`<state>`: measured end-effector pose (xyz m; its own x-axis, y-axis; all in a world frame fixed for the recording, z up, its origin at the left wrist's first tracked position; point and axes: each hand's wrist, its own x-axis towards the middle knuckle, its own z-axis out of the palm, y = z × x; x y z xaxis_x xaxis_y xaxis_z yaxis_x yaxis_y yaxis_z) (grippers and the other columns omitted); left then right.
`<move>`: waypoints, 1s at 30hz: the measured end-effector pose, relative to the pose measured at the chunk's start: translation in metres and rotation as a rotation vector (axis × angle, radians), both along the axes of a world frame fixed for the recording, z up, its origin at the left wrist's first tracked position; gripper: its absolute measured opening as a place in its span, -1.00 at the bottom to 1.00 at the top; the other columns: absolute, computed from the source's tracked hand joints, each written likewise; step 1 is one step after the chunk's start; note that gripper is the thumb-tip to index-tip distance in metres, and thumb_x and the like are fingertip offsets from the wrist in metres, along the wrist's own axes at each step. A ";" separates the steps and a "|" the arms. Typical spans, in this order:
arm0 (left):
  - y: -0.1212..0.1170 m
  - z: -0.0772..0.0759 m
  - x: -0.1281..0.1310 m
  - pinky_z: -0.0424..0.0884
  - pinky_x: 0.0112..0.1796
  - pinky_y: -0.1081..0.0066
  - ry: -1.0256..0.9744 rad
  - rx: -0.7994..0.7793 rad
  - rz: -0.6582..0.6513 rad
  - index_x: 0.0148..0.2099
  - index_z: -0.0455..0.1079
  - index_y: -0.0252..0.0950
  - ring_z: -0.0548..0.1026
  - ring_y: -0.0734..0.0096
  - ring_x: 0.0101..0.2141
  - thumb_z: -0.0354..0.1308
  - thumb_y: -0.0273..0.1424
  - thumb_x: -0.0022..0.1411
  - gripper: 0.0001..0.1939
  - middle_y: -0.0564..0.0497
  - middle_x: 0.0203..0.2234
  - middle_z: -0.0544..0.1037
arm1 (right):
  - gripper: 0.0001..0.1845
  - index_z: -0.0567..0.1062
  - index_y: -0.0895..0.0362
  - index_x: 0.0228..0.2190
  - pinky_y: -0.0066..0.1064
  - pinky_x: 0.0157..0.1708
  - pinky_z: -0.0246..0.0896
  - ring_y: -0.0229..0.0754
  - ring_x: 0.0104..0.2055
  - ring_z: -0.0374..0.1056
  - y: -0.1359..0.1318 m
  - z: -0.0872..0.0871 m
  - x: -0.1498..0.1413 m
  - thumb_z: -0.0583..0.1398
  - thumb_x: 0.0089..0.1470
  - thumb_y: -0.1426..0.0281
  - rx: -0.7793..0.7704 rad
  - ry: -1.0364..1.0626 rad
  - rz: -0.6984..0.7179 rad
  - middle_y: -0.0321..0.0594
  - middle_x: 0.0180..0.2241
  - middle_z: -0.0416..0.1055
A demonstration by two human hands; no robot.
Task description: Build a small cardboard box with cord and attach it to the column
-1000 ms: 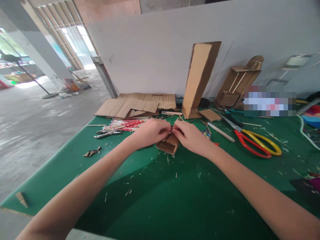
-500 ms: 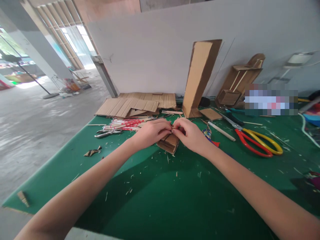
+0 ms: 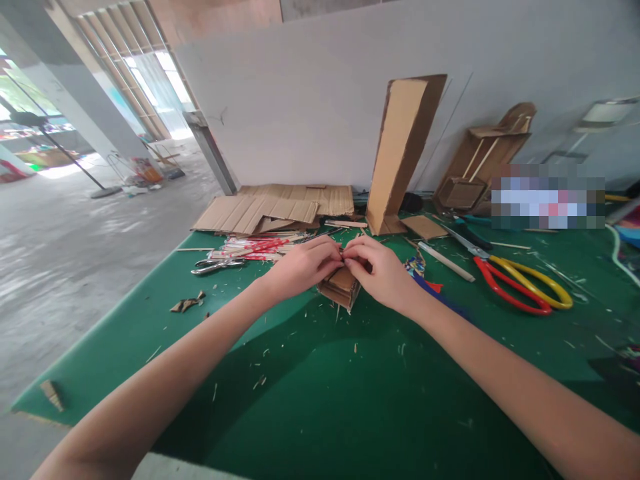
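A small folded cardboard box (image 3: 340, 288) rests on the green table, one open end facing me. My left hand (image 3: 311, 260) is closed at its upper left edge, thumb and fingers pinched together. From the other side my right hand (image 3: 373, 267) pinches the cardboard at the top, its fingertips almost meeting those of the left. Between the fingertips lies a small dark bit, too hidden to make out. Left of the hands is a pile of wooden sticks in red-and-white wrappers (image 3: 255, 248), with metal pliers (image 3: 217, 267) beside it.
Big scissors (image 3: 520, 280) with red and yellow handles lie at the right, near a pale stick (image 3: 447, 261). A tall cardboard trough (image 3: 400, 153) stands against the wall. Flat cardboard sheets (image 3: 250, 210) lie at the back left. Scraps dot the green tabletop (image 3: 320, 400).
The view has shifted very slightly. Both hands stay at the small box, with the right fingers a little more bent over its top.
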<state>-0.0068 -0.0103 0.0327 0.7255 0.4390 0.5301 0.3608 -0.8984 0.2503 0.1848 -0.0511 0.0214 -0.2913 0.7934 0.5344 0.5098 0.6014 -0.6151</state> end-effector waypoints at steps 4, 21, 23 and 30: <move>-0.001 0.001 -0.001 0.45 -0.09 0.29 0.040 -0.001 0.015 -0.24 0.35 -0.31 0.49 0.36 -0.11 0.03 -0.39 0.35 -0.87 -0.10 -0.21 0.50 | -0.83 0.48 0.15 -0.37 -0.33 -0.30 0.27 -0.23 -0.26 0.34 -0.002 0.004 0.002 0.08 0.14 0.50 -0.002 -0.057 0.033 -0.15 -0.23 0.39; 0.004 0.007 -0.004 0.43 -0.07 0.30 0.058 -0.076 -0.044 -0.24 0.38 -0.27 0.49 0.40 -0.10 0.01 -0.44 0.34 -0.87 -0.03 -0.22 0.53 | -0.80 0.48 0.13 -0.37 -0.31 -0.21 0.22 -0.22 -0.24 0.33 -0.001 0.016 0.007 0.06 0.19 0.47 -0.074 -0.164 0.076 -0.20 -0.26 0.43; 0.004 0.006 -0.003 0.43 -0.09 0.32 0.047 -0.068 -0.046 -0.23 0.38 -0.27 0.49 0.41 -0.11 0.02 -0.44 0.34 -0.88 -0.03 -0.21 0.53 | -0.80 0.48 0.13 -0.37 -0.31 -0.20 0.22 -0.21 -0.23 0.34 -0.001 0.015 0.007 0.07 0.20 0.47 -0.090 -0.165 0.076 -0.20 -0.27 0.43; 0.003 0.003 -0.006 0.43 -0.04 0.36 0.052 -0.035 -0.048 -0.19 0.40 -0.26 0.48 0.40 -0.01 0.02 -0.46 0.34 -0.87 -0.02 -0.22 0.56 | -0.81 0.47 0.13 -0.38 -0.31 -0.22 0.22 -0.22 -0.24 0.34 -0.001 0.015 0.005 0.07 0.20 0.45 -0.109 -0.147 0.063 -0.21 -0.28 0.44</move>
